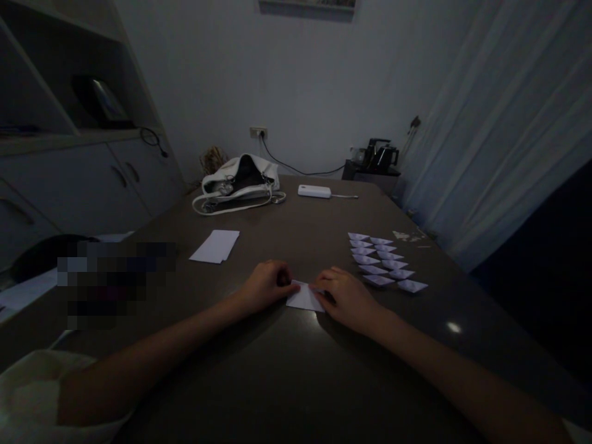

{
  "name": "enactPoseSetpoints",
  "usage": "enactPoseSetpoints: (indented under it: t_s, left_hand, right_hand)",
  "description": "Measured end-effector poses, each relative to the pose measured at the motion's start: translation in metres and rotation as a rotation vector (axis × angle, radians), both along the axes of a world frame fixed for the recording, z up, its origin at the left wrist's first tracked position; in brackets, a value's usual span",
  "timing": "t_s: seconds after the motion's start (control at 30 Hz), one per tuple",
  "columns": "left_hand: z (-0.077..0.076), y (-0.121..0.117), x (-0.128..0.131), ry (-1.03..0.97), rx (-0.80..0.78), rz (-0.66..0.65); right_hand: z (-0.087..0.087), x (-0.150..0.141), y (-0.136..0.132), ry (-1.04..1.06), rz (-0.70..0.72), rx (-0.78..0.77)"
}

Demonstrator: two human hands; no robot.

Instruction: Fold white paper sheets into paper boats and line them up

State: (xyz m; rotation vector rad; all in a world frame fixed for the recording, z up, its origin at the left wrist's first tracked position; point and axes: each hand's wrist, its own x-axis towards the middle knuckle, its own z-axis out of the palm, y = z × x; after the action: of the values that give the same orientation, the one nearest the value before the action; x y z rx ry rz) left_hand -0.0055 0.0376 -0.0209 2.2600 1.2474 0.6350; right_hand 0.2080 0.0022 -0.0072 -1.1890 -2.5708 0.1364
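A person's left hand (268,285), forearm angled inward, curls closed with its thumb on the left corner of a folded sheet (306,300) lying between the left and right edges of the bench (277,370); the right hand (349,299), fingers bent and nearly closed, grips the opposite side. Past the left edge stand pale cabinets (92,179); a white bag (268,168) sits toward the far edge, boat-like paper shapes (366,260) toward the right, a curtain (462,123) beyond.

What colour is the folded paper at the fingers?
The folded paper looks white in the dim light, seen in the head view.
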Motion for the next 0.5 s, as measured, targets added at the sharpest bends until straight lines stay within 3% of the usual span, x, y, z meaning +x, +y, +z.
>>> enactPoseSetpoints:
  t_s: [0.2,0.37,0.5]
  left_hand:
    - [0.008,-0.003,-0.001,-0.027,0.021,-0.103]
    - [0.016,0.001,-0.009,-0.087,-0.148,-0.251]
    - [0.014,0.007,-0.013,-0.158,-0.211,-0.392]
  right_hand:
    - [0.003,-0.001,-0.002,-0.041,-0.027,0.001]
    - [0.003,0.0,-0.003,-0.045,-0.003,0.014]
    - [0.003,0.0,-0.005,-0.069,0.007,0.024]
